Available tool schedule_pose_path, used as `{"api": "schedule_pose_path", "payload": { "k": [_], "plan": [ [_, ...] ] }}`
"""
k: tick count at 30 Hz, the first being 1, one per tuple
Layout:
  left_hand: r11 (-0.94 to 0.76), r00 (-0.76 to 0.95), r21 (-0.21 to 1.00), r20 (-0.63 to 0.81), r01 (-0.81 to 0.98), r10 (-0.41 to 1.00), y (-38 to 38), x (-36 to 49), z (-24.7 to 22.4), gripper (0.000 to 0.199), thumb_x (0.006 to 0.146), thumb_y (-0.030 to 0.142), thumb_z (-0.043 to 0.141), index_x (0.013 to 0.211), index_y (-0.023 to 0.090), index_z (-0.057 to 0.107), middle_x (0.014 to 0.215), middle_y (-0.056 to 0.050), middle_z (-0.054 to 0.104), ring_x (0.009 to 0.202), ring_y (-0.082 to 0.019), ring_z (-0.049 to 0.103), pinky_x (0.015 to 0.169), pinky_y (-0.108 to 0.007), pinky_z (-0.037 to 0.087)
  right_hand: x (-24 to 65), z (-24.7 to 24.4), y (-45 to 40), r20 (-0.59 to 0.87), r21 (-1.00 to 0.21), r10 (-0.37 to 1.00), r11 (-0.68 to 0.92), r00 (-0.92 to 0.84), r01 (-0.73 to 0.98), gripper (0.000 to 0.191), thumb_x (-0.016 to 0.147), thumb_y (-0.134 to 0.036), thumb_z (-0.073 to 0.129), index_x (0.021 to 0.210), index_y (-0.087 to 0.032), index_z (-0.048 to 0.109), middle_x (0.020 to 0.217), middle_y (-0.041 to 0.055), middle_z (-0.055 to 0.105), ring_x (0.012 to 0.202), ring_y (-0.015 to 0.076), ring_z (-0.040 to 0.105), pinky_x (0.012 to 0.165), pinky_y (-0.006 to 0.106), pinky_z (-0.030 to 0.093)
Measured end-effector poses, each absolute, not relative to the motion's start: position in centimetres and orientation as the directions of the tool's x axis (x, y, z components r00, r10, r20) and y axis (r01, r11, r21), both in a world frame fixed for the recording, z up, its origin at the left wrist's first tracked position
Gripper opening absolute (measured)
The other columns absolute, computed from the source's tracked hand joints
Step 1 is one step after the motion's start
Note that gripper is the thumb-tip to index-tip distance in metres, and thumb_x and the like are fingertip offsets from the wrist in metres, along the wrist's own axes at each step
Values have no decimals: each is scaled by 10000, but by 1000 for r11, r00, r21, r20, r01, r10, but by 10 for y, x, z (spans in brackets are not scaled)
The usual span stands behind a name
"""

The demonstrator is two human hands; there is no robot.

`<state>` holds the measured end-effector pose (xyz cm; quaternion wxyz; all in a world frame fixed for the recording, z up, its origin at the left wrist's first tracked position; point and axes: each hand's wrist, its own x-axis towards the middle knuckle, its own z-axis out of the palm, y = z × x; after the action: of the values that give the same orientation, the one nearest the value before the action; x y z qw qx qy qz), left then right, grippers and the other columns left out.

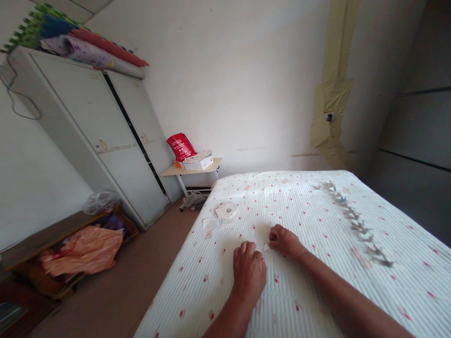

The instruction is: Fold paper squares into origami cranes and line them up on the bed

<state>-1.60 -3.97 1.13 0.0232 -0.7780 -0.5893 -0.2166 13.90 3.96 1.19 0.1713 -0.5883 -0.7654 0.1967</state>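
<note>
My right hand point(284, 240) is closed in a pinch over the bed, with thumb and fingertips on a small piece of white paper point(266, 246). Just left of it, my left hand point(249, 268) rests low over the quilted cover with its fingers curled in. Whatever those fingers hold, if anything, is hidden beneath them. Beyond my hands lie a white hexagonal packet point(227, 211) with a dark round mark and a strip of printed paper point(210, 224). Along the right side runs a row of several small folded figures point(355, 220), resembling paper cranes, blurred.
The bed point(298, 307) has a white ribbed cover with red specks. A small table point(172, 172) carries a red bag point(181, 146) and a white box point(199, 163). A grey cabinet point(84, 117) and a low wooden bench point(31, 234) with an orange bag point(86, 251) stand left.
</note>
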Motion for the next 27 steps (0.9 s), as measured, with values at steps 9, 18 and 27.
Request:
{"api": "schedule_pose_path", "payload": {
  "k": [9, 18, 27],
  "plan": [
    [-280, 154, 372, 333, 885, 930, -24, -13, 8, 159, 761, 225, 541, 886, 260, 634, 933, -12, 601, 960, -185, 487, 811, -317, 351, 138, 11, 41, 37, -515, 967, 235, -252, 825, 33, 665, -156, 569, 691, -164, 587, 799, 17, 561, 698, 110, 519, 607, 202, 339],
    [-44, -49, 421, 207, 906, 977, -3, -1, 11, 102, 722, 303, 562, 776, 236, 617, 1001, -23, 571, 1051, -215, 443, 919, -373, 264, 140, 9, 43, 17, -511, 968, 225, -252, 830, 41, 666, -175, 584, 706, -168, 592, 798, 11, 562, 708, 111, 519, 605, 205, 331],
    [-8, -68, 407, 172, 913, 983, 1, -2, 12, 89, 700, 277, 572, 758, 227, 617, 985, -14, 563, 1031, -208, 455, 889, -370, 283, 138, 12, 41, 1, -509, 973, 199, -231, 837, 38, 667, -158, 574, 699, -173, 590, 797, 10, 569, 710, 112, 516, 604, 199, 331]
  ]
}}
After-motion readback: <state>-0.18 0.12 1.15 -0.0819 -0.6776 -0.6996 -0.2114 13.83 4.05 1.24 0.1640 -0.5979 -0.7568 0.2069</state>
